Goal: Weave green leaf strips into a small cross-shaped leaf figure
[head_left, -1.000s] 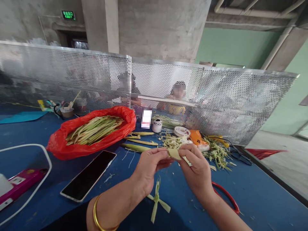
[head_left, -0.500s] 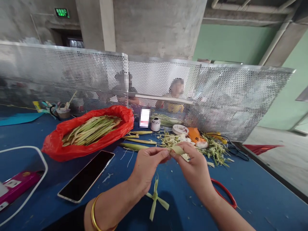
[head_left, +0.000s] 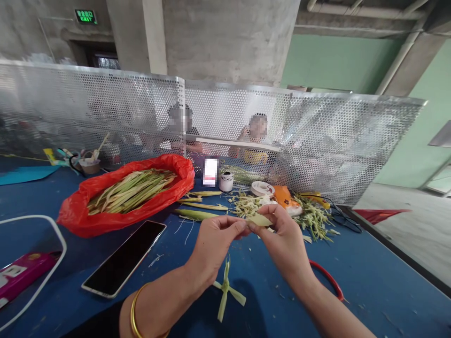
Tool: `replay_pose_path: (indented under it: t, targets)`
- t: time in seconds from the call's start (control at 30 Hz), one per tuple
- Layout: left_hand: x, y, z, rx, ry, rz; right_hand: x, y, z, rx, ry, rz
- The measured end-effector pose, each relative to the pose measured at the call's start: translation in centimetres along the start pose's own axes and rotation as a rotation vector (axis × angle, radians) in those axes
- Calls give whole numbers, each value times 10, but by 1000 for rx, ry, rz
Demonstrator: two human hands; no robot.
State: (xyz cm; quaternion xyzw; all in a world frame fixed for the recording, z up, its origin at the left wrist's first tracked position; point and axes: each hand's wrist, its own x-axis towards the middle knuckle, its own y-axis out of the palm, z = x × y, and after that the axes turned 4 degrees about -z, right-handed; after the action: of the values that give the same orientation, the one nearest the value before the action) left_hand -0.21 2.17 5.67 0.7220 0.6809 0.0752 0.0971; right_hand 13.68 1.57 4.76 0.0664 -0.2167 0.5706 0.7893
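My left hand and my right hand meet above the blue table, both pinching a pale green leaf strip between fingertips. The strip is folded and partly hidden by my right fingers. A gold bangle circles my left wrist. Below my hands a small crossed leaf piece lies on the table. A red bag filled with green leaf strips sits to the left.
A black phone lies left of my hands, a pink box and white cord further left. Leaf scraps, tape roll, orange object and red-handled tool lie right. Two people sit behind the perforated metal screen.
My hands have shifted slightly up the table, folding the leaf strip smaller between the fingertips. The camera view has drifted a little; nothing else moved.
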Motion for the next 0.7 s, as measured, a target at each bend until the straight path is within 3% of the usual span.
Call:
replay_pose_path:
  t: [0.17, 0.3, 0.43, 0.7]
  targets:
    - [1, 1, 2, -92, -69, -65, -3, 4, -3, -60, -158, -51]
    - [0, 2, 2, -151, -107, -73, -4, 4, -4, -216, -385, -78]
    - [0, 2, 2, -185, -137, -71, -4, 1, -4, -361, -625, -10]
    - [-2, 3, 2, -207, -142, -79, -4, 0, -5, -483, -740, 11]
